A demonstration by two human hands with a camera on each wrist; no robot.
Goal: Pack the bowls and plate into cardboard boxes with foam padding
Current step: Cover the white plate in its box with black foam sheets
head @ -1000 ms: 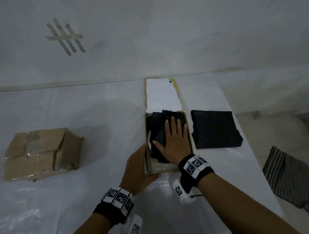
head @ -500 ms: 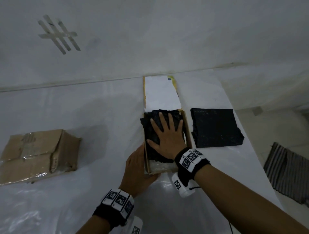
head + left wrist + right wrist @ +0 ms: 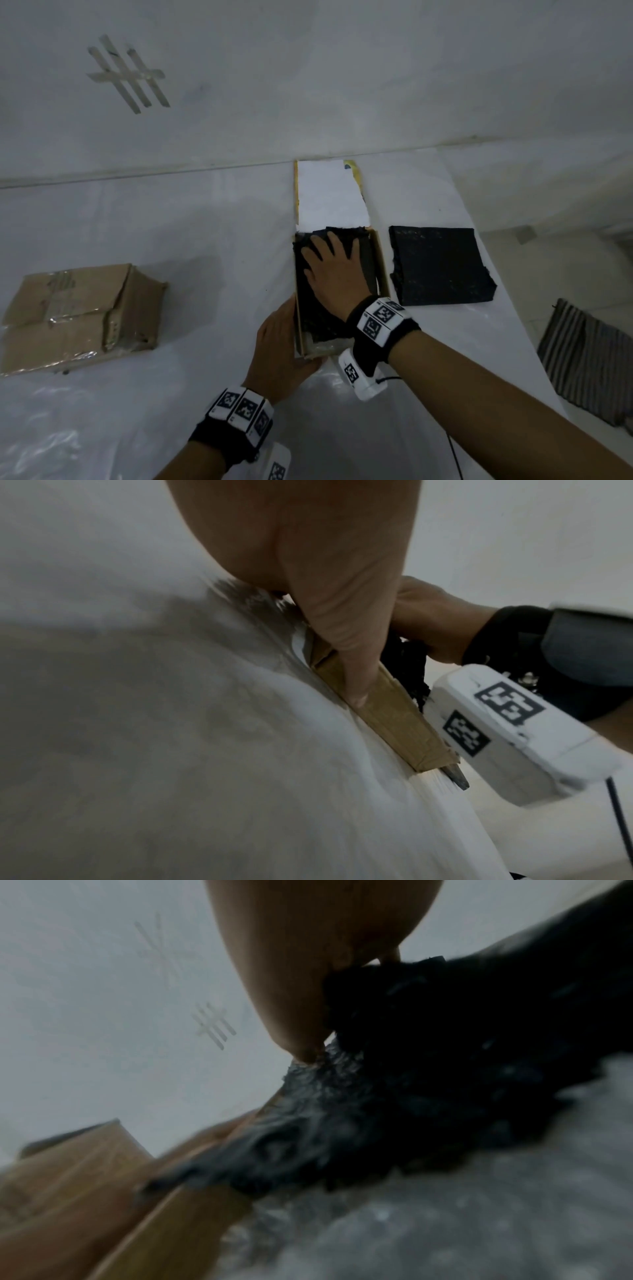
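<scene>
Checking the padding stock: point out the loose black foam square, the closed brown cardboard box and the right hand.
Loose black foam square (image 3: 442, 265): head view, middle of its top face.
Closed brown cardboard box (image 3: 68, 308): head view, taped top panel.
Right hand (image 3: 334, 274): head view, back of the hand.

left hand (image 3: 308, 561) thumb against cardboard box (image 3: 387, 718) wall; black foam (image 3: 407, 666) inside

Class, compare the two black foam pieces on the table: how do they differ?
The foam in the open box is pressed flat by the right hand; the foam beside the box lies loose and untouched on the table. The first is partly hidden, the second fully visible. Both are black with ragged edges.
</scene>
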